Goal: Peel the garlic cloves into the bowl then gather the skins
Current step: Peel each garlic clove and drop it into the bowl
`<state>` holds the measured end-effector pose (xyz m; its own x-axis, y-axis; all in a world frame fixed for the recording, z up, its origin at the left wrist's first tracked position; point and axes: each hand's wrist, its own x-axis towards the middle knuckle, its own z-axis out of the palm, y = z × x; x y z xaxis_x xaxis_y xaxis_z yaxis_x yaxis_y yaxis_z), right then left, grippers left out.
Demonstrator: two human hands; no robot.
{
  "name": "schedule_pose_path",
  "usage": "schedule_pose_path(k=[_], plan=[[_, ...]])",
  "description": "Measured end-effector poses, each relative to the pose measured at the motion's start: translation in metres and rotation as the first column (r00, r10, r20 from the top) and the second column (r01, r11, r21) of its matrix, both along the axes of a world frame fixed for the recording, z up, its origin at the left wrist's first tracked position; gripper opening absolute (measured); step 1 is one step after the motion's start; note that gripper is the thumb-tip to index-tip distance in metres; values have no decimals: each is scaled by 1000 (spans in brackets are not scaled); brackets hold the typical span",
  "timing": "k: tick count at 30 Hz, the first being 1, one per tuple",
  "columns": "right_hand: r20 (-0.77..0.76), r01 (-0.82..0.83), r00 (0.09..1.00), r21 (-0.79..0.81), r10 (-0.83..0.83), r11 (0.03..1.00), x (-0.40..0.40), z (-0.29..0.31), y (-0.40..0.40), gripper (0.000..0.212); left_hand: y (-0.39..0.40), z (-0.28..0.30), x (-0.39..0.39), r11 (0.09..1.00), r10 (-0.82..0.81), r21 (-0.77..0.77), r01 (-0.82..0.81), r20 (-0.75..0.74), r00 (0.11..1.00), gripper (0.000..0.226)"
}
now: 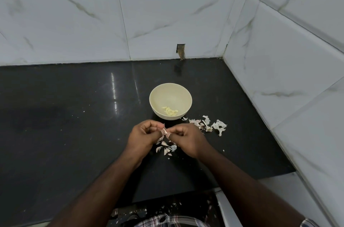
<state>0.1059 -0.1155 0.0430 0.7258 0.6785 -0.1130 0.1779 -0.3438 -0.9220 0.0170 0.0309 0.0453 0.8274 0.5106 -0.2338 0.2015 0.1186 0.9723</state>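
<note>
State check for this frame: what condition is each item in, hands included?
bowl: upright, on the counter
peeled cloves: inside the bowl
garlic clove: skin partly on, pinched between both hands
left hand: pinching the clove
right hand: pinching the clove
skins: scattered, ungathered

A glossy black countertop (74, 124) runs into a corner of white marble-patterned wall tiles (78, 22). Low in the back wall, right at the counter's far edge, a small rectangular hole (181, 51) is cut into the tile. At the bottom edge show plaid cloth (167, 222) and a wristwatch (308, 223).
</note>
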Motion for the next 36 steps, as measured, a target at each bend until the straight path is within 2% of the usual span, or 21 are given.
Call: schedule_pose_path(k=[5, 10, 13, 15, 18, 21, 25, 30, 33, 36], plan=[[3, 31, 1000, -19, -31, 999, 4, -1, -3, 14, -4, -1, 6, 999, 11, -52, -9, 26, 1000, 18], [148, 109, 984, -36, -103, 993, 1, 1, -5, 5, -13, 6, 8, 983, 13, -185, -2, 58, 998, 16], [219, 67, 975, -91, -46, 994, 1, 7, -7, 13, -12, 7, 10, 985, 29, -172, -19, 52, 998, 16], [179, 52, 983, -97, -34, 994, 3, 10, -8, 19, -10, 7, 11, 993, 27, -119, -21, 43, 999, 18], [107, 120, 988, -49, -115, 992, 10, 14, -8, 22, -10, 8, 11, 999, -7, -47, 9, 48, 999, 22], [3, 105, 995, 10, -105, 994, 10, 16, -7, 16, -10, 9, 12, 1000, -26, -13, 27, 59, 998, 22], [-109, 187, 978, 70, -179, 980, 7, 14, -5, 7, -10, 8, 12, 1000, -16, 17, 16, 35, 999, 13], [-141, 237, 965, 97, -222, 967, 4, 15, -4, 5, -12, 9, 9, 994, -110, -5, 110, 41, 993, 13], [-214, 235, 954, 103, -209, 967, 3, 20, -5, 8, -12, 10, 9, 996, -94, 6, 94, 34, 995, 12], [-161, 214, 966, 59, -202, 975, 4, 22, -6, 6, -11, 10, 8, 997, -77, 28, 76, 33, 996, 12]])
